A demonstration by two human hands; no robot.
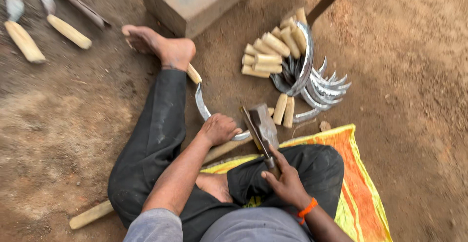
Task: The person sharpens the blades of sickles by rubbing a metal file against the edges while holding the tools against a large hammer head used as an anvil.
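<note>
Ground: bare reddish-brown dirt (73, 120) all around, and the person sits right on it, legs in dark trousers.
Mat: an orange and yellow woven sack (358, 193) spread under the right leg.
Left hand: the left hand (218, 129) presses down, fingers curled over the curved blade of a sickle (201, 103); closed on the metal, knuckles up.
Sickle: it lies on the ground between the legs, its pale wooden handle tucked beside the bare foot (161, 44), blade arcing toward the hammer.
Right hand: the right hand (287, 186) grips the shaft of a hammer (263, 127), fingers wrapped tight, an orange thread (307, 209) at the wrist.
Hammer: heavy dark head over the blade's tip, just beside the left hand; whether it touches the metal, cannot tell.
Pile: a heap of finished sickles (297, 61) on the dirt beyond, wooden handles bunched, shiny blades fanned right.
Far left: two more sickles (44, 27) lying apart at the top corner.
Block: a grey stone block (195, 0) just past the foot.
Stick: a long wooden pole (92, 214) runs under the left leg.
</note>
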